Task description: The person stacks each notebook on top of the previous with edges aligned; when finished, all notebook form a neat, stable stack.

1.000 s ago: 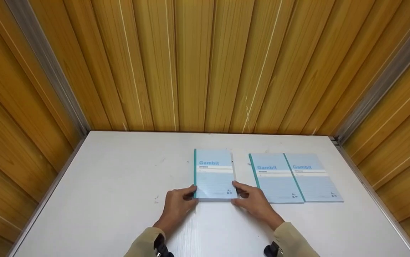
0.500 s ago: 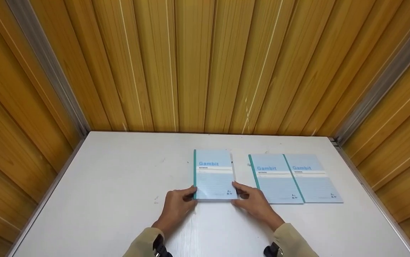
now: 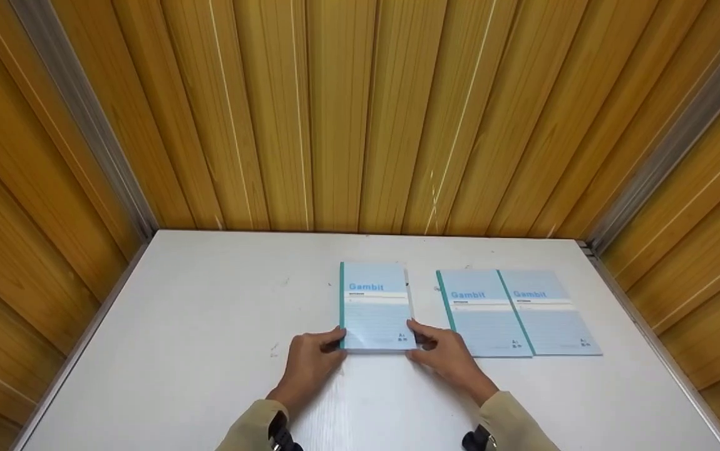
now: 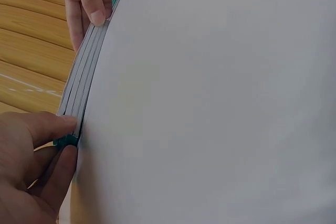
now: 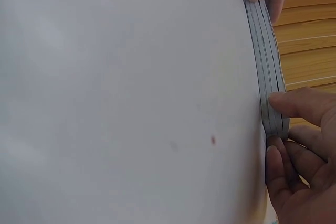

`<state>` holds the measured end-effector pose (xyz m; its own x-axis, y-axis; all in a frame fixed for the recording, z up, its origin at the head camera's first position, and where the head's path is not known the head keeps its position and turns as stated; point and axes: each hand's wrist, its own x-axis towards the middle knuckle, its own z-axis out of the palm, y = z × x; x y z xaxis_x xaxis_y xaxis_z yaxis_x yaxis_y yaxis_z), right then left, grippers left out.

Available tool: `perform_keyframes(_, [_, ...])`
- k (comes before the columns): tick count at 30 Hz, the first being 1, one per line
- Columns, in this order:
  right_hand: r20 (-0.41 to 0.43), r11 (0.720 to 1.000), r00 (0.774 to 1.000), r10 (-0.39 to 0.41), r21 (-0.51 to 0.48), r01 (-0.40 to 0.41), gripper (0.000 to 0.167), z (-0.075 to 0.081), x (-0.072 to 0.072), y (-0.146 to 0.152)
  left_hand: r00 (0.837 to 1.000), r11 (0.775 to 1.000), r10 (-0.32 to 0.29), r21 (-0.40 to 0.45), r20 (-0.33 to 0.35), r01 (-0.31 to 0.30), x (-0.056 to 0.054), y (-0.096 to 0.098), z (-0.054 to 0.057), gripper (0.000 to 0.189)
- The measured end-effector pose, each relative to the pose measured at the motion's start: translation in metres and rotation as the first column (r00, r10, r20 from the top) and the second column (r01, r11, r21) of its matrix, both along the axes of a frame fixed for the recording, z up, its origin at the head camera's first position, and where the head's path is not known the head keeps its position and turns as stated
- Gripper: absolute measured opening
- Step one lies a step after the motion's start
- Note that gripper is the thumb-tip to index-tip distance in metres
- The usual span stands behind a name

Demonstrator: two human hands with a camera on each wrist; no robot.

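A stack of light-blue notebooks (image 3: 375,316) with green spines lies flat at the middle of the white table, the top cover printed "Gambit". My left hand (image 3: 311,363) holds the near left corner, thumb on the front edge and fingers at the spine side. At the near right corner, my right hand (image 3: 447,358) grips the stack the same way. Several layered page edges of the stack (image 4: 84,77) show between both hands in the left wrist view. The right wrist view shows those edges (image 5: 266,51) too, lined up nearly flush.
To the right lie two more notebooks, a left one (image 3: 484,326) and a right one (image 3: 551,326), side by side with edges meeting. My right hand is close to the left one. The white table (image 3: 197,351) ends at wood-patterned panels (image 3: 335,125) behind and at both sides.
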<state>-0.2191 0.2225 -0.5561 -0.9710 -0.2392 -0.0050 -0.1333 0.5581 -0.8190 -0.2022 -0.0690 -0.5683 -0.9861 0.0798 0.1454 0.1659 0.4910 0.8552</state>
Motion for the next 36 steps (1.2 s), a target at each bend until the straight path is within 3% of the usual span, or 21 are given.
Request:
perform_keyframes(9, [0.002, 1.000, 1.000, -0.020, 0.002, 0.020, 0.061, -0.0009, 0.0014, -0.0007, 0.999, 1.000, -0.004, -0.010, -0.046, 0.004, 0.0008, 0.0026, 0.0002, 0.038])
perform_keyframes(16, [-0.003, 1.000, 1.000, 0.004, -0.022, -0.004, 0.061, -0.0019, 0.0032, -0.0013, 0.999, 0.994, 0.034, 0.108, 0.025, -0.037, 0.0023, 0.0014, -0.0028, 0.039])
perform_keyframes(20, [-0.010, 0.999, 1.000, 0.004, -0.041, -0.004, 0.059, -0.0023, 0.0040, -0.0014, 0.999, 0.989, 0.025, 0.141, 0.039, -0.031, 0.0021, -0.0003, -0.0030, 0.040])
perform_keyframes(36, [0.022, 0.999, 1.000, 0.011, -0.049, -0.010, 0.063, -0.0020, 0.0002, 0.0009, 0.998, 0.993, 0.003, 0.118, 0.068, -0.011, -0.0001, -0.0061, 0.0007, 0.040])
